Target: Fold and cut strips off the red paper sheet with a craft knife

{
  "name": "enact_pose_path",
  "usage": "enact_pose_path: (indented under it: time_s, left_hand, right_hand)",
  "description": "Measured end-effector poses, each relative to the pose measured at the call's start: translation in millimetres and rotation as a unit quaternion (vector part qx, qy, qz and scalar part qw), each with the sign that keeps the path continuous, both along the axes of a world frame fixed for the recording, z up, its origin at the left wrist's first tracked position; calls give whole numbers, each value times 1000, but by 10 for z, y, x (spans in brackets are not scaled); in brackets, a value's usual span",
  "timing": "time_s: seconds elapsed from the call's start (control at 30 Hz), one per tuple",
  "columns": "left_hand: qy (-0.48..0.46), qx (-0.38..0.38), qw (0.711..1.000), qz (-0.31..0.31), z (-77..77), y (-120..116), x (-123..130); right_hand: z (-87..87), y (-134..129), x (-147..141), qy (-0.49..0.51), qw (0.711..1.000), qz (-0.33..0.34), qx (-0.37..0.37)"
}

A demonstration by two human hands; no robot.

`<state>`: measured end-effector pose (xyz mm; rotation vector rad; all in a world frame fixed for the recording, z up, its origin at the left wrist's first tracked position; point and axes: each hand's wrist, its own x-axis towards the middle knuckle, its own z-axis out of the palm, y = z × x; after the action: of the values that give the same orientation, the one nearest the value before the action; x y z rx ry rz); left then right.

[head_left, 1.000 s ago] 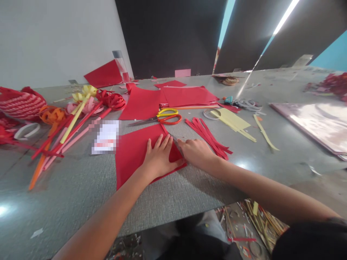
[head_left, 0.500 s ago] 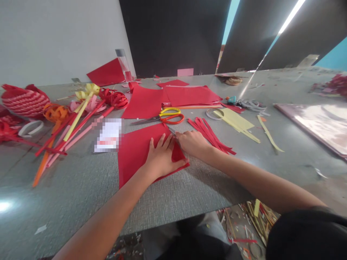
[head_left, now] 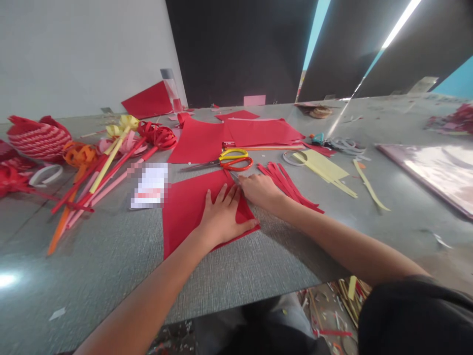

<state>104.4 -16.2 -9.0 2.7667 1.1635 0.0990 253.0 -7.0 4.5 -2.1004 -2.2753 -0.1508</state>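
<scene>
On the grey table (head_left: 92,266), a red sheet (head_left: 185,207) lies flat under the left hand (head_left: 221,219), fingers spread, palm pressing. The right hand (head_left: 260,190) is curled at the sheet's right edge; what it grips I cannot tell. Scissors (head_left: 229,161) lie just beyond.

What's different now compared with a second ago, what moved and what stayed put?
The right hand has slid up along the right edge of the red paper sheet, away from the person, toward its far corner near the scissors; it seems to hold a small blade, too small to be sure. The left hand stays pressed flat on the sheet. Scissors, red strips and sheet have not moved.
</scene>
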Motion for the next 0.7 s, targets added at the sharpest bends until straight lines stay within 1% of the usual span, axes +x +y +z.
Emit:
enact_pose_path:
  time_s: [0.23, 0.37, 0.43, 0.53, 0.6, 0.7]
  left_hand:
    - [2, -4, 1000, -8, 35, -3, -25]
    - [-8, -4, 1000, -16, 69, 12, -57]
    - [-22, 15, 1000, -15, 85, 26, -72]
    - [-63, 57, 996, 23, 105, 58, -95]
    - [-87, 69, 993, 50, 115, 86, -113]
    - [-109, 64, 991, 52, 125, 127, -148]
  right_hand:
    - [63, -48, 69, 0, 1000, -12, 15]
    - [66, -91, 98, 1, 999, -5, 31]
    - [47, -103, 109, 3, 999, 0, 44]
    - [20, -110, 129, 4, 998, 9, 64]
    - [11, -113, 141, 6, 996, 22, 81]
    - [8, -129, 148, 34, 990, 83, 111]
